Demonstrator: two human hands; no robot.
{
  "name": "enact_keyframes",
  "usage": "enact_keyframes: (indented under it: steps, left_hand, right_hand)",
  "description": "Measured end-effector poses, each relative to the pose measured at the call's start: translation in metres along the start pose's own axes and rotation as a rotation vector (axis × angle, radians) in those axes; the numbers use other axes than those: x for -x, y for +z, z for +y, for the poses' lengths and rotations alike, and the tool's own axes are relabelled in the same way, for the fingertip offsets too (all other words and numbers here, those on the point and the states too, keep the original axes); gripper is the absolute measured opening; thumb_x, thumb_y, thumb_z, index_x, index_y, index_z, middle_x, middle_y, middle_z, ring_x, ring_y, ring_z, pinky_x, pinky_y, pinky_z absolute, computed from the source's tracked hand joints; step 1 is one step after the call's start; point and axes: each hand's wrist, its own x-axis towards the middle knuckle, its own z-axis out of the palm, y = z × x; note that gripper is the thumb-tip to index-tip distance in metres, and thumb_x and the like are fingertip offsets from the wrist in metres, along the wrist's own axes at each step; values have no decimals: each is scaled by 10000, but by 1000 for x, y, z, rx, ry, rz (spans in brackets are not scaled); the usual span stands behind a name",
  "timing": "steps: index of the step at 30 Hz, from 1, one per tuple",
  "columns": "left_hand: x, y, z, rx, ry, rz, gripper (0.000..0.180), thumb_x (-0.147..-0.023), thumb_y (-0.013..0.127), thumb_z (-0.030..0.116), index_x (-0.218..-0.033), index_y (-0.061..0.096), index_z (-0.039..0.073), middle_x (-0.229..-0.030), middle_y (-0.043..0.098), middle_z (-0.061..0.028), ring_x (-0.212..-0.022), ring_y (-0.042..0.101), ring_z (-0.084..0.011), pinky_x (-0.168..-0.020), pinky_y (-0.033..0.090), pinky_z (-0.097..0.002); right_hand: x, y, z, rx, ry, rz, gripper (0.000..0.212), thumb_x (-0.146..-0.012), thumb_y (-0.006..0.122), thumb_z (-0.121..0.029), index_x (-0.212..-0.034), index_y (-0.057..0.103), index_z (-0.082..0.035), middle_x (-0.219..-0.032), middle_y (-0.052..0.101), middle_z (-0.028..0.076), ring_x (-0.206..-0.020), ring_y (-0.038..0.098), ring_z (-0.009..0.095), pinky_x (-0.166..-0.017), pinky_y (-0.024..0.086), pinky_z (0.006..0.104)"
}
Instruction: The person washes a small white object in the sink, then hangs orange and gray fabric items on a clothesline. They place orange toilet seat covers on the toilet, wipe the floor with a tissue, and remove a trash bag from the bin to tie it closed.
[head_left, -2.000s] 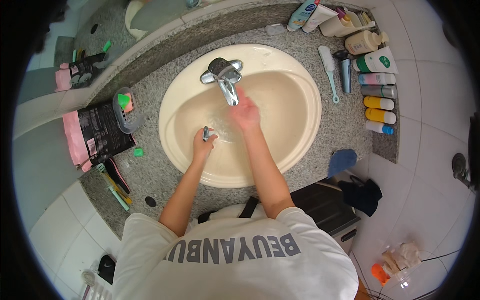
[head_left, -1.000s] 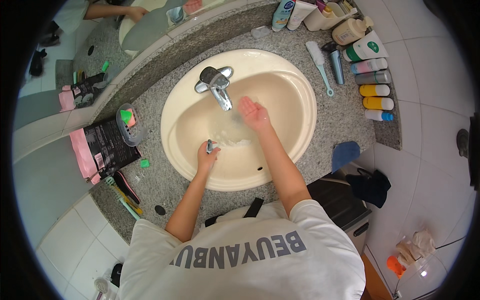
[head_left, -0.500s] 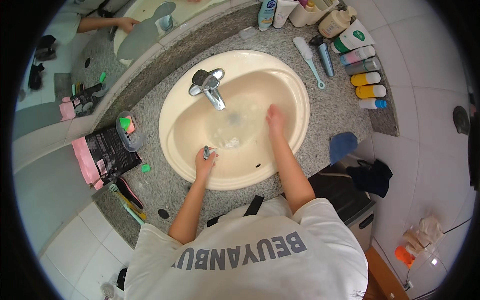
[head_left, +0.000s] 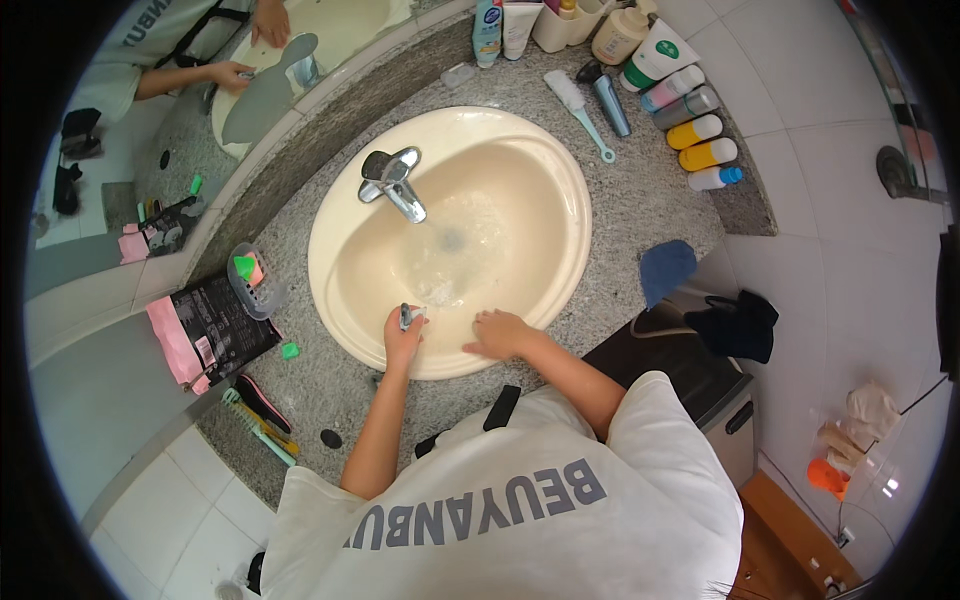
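Observation:
My left hand (head_left: 402, 340) is closed around a small dark object (head_left: 406, 316) over the near part of the cream oval sink (head_left: 560, 170). My right hand (head_left: 497, 334) rests flat with fingers apart on the basin's near wall, just right of the left hand, holding nothing. Water runs from the chrome tap (head_left: 392, 182) at the back of the sink and splashes around the drain (head_left: 453, 240).
The grey granite counter (head_left: 640, 215) carries bottles and tubes (head_left: 690, 130) at the back right, a toothbrush (head_left: 578, 102), a blue cloth (head_left: 665, 270), a dark pouch (head_left: 215, 325), a small cup (head_left: 252, 280) and combs (head_left: 262, 420) on the left. A mirror (head_left: 200, 80) lies behind.
My right hand has drawn back from under the tap's stream to the near wall of the basin, beside the left hand. The left hand has stayed where it was, still gripping the small object.

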Motion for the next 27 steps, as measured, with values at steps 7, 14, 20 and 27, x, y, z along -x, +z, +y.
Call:
enact_keyframes:
  steps: [7, 14, 20, 27]
  left_hand:
    - [10, -8, -8, 54, 31, 1, 168, -848, 583, 78, -1005, 547, 29, -829, 650, -75, -654, 598, -95, -475, 447, -217]
    - [16, -1, 3, 100, 22, -6, 174, -854, 580, 90, -1014, 545, 31, -829, 656, -85, -589, 561, -84, -461, 436, -217]
    - [20, -13, 9, 121, -66, -12, 150, -893, 554, 155, -984, 554, 35, -810, 639, -95, -557, 529, -92, -471, 426, -210]
    - [7, -11, 22, 312, -129, -12, 177, -908, 531, 173, -982, 556, 14, -813, 646, -115, -513, 491, -90, -459, 408, -220]
  right_hand:
    - [36, -62, 46, 691, 335, 971, 828, -793, 604, -410, -1312, 303, 161, -1421, 228, 314, -1350, 198, 393, -1125, 135, 435]
    - [47, 31, -15, 593, 362, 606, 703, -787, 608, -392, -1229, 457, 133, -1350, 359, 307, -1286, 309, 408, -1093, 191, 472]
    - [-5, -3, 16, -320, -158, 616, 456, -917, 453, -348, -1056, 613, 56, -982, 663, 175, -951, 628, 275, -869, 475, 352]
    - [-116, -70, -53, -2094, -486, 10, 425, -986, 287, -217, -1283, 410, 61, -1303, 476, 173, -1222, 455, 263, -1021, 376, 387]
